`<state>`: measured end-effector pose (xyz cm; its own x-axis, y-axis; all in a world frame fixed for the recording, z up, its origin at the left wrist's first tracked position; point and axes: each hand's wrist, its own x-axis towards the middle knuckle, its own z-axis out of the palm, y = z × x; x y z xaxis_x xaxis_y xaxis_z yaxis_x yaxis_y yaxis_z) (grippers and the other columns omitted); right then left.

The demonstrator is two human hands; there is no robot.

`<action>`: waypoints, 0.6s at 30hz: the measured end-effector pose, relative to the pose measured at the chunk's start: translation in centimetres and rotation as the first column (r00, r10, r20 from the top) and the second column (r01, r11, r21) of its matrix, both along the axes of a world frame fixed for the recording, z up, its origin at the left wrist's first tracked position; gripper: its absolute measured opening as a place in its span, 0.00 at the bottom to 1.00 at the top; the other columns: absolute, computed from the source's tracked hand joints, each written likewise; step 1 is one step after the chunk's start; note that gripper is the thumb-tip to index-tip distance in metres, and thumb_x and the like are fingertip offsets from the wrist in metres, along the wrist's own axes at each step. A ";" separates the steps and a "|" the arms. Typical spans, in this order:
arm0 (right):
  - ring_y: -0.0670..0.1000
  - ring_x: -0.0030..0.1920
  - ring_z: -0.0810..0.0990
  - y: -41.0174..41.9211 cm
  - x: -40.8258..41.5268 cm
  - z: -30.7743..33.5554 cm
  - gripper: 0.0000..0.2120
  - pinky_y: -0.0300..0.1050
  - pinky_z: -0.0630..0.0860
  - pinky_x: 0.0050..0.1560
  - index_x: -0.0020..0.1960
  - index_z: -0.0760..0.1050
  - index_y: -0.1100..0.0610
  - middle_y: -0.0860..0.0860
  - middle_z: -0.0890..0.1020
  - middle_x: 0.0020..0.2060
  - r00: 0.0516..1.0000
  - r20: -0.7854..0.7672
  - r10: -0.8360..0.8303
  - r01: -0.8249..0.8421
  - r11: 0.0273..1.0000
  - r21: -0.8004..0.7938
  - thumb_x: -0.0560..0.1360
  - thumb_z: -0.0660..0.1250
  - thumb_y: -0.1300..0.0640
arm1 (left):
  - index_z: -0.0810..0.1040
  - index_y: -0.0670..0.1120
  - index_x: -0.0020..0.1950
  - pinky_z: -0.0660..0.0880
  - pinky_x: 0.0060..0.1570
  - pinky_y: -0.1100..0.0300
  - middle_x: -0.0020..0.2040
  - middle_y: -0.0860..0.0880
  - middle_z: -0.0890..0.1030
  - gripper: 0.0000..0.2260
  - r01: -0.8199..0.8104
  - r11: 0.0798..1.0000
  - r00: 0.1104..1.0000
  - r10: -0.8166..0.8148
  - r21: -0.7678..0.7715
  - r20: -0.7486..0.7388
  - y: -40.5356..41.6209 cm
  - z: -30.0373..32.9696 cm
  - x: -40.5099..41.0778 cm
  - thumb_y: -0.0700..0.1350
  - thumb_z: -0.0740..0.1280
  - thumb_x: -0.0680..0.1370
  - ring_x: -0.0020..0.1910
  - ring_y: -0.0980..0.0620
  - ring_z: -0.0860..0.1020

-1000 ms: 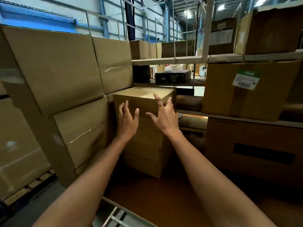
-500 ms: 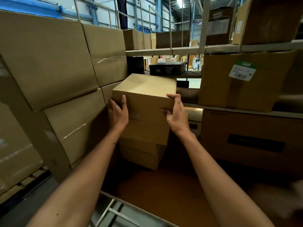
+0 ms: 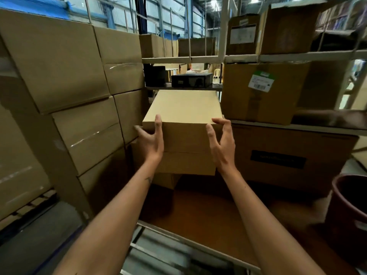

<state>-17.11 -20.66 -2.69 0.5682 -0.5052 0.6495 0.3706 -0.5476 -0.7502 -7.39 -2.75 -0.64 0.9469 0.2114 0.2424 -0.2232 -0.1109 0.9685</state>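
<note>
The cardboard box (image 3: 184, 109) is at the middle of the view, on top of a small stack. It lies flat with its broad face up and one long side wall turned to the person. Its near top edge runs from 9 to 3 o'clock. The wide lens does not show whether width or depth is longer.

The left hand (image 3: 151, 140) grips the box's near left corner, with the thumb over the top edge and the fingers wrapped round the left wall. The right hand (image 3: 222, 144) pinches the near right corner, with curled fingertips on the top edge, the thumb against the front wall and the palm held off it.

A second box (image 3: 185, 163) lies directly under it at 6 o'clock. A wall of large cartons (image 3: 59, 66) stands just beside it at 9. A black device (image 3: 191, 80) sits on a shelf at 12, and a labelled carton (image 3: 258, 100) is close at 2. A carton with a dark panel (image 3: 288, 143) is at 4, and a dark bucket (image 3: 349, 205) stands farther out at 4.
</note>
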 end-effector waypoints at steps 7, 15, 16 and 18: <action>0.42 0.76 0.71 -4.1 -11.0 -5.0 0.13 0.31 0.69 0.62 0.69 0.72 0.46 0.49 0.75 0.75 0.989 0.053 -0.136 0.132 0.988 0.075 0.86 0.64 0.44 | 0.66 0.49 0.77 0.73 0.35 0.70 0.60 0.51 0.80 0.36 0.071 0.997 0.989 -0.064 -0.044 0.136 -4.9 -5.4 -10.6 0.72 0.65 0.79 0.50 0.53 0.82; 0.45 0.74 0.71 -8.8 -21.5 -13.8 0.37 0.39 0.72 0.75 0.82 0.64 0.53 0.48 0.68 0.73 0.973 -0.116 -0.198 0.218 0.957 0.193 0.79 0.78 0.47 | 0.70 0.55 0.83 0.73 0.58 0.77 0.64 0.61 0.81 0.37 0.413 0.910 0.911 -0.413 0.031 -0.015 -7.3 -17.0 -18.1 0.69 0.73 0.78 0.63 0.64 0.79; 0.44 0.75 0.70 -9.3 -22.6 -14.9 0.42 0.35 0.69 0.76 0.84 0.62 0.54 0.48 0.67 0.74 0.969 -0.155 -0.190 0.216 0.961 0.174 0.78 0.79 0.47 | 0.69 0.57 0.83 0.73 0.57 0.77 0.64 0.60 0.81 0.38 0.447 0.894 0.894 -0.446 0.025 -0.048 -7.5 -18.5 -18.6 0.69 0.73 0.77 0.64 0.62 0.79; 0.46 0.75 0.69 -10.2 -24.3 -17.2 0.48 0.36 0.67 0.76 0.87 0.58 0.53 0.45 0.64 0.73 0.951 -0.244 -0.193 0.230 0.964 0.135 0.75 0.80 0.45 | 0.66 0.61 0.84 0.74 0.60 0.72 0.68 0.56 0.81 0.41 0.504 0.861 0.862 -0.496 0.071 -0.104 -7.8 -21.0 -19.5 0.72 0.72 0.74 0.67 0.58 0.79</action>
